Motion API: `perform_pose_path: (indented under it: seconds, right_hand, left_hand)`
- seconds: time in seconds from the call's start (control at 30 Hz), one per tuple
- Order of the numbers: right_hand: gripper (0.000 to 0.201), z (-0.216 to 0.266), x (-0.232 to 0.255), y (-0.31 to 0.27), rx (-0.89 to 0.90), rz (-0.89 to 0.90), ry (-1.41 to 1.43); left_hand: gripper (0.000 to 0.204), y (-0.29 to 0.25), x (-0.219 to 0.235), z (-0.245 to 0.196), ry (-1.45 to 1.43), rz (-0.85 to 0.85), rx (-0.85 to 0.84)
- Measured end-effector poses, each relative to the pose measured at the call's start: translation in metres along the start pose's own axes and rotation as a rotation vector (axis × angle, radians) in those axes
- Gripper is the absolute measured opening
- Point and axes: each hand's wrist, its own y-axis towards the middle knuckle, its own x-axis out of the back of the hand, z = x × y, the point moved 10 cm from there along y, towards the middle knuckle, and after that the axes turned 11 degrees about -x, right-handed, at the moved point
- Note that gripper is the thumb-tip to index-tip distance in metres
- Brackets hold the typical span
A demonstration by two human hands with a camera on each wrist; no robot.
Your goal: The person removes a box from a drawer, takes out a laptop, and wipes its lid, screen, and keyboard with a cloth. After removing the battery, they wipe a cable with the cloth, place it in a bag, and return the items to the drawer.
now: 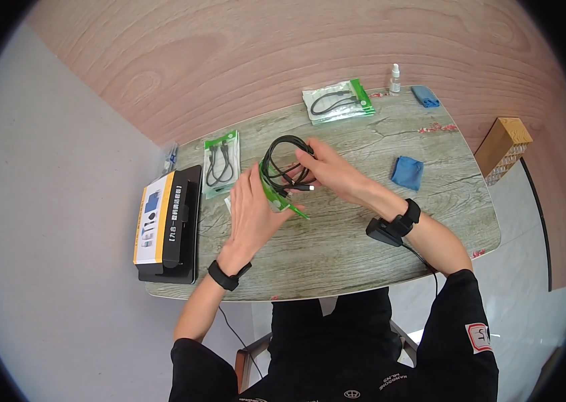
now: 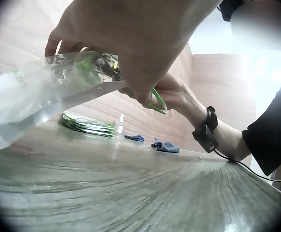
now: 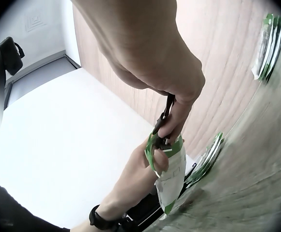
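My right hand (image 1: pixel 336 175) pinches a looped black cable (image 1: pixel 287 139) over the middle of the table. One cable plug with a pale metal tip hangs at the lower part of the coil. My left hand (image 1: pixel 251 204) grips a clear plastic bag with a green top (image 2: pixel 31 92) by its mouth. In the head view the coil overlaps the bag's green edge, close to the left fingers. The right wrist view shows the bag hanging below the left hand, with the right fingertips (image 3: pixel 169 128) right at its opening. The left hand hides much of the bag from above.
Packaged cables (image 1: pixel 223 164) lie at the left, and a stack of similar packets (image 1: pixel 338 100) lies at the back. A black and white box (image 1: pixel 159 224) stands on the left edge. Toward the right are a spray bottle (image 1: pixel 395 80), a blue cloth (image 1: pixel 407 173) and another folded cloth (image 1: pixel 425 96).
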Motion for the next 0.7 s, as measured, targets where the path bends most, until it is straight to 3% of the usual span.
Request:
perform_pose_path:
  seconds: [0.1,0.3,0.7]
  right_hand:
    - [0.031,-0.012,0.002,0.005,-0.045,-0.037,0.056]
    - [0.035,-0.003,-0.001,-0.001,0.106,-0.12,-0.055]
    - [0.041,-0.012,-0.01,0.009,0.043,0.086,-0.34]
  left_hand:
    - [0.118,0.001,-0.002,-0.005,0.023,0.003,-0.008]
    - [0.116,0.002,-0.006,-0.007,0.059,-0.002,-0.008]
    - [0.107,-0.002,-0.008,0.005,0.055,-0.001,0.019]
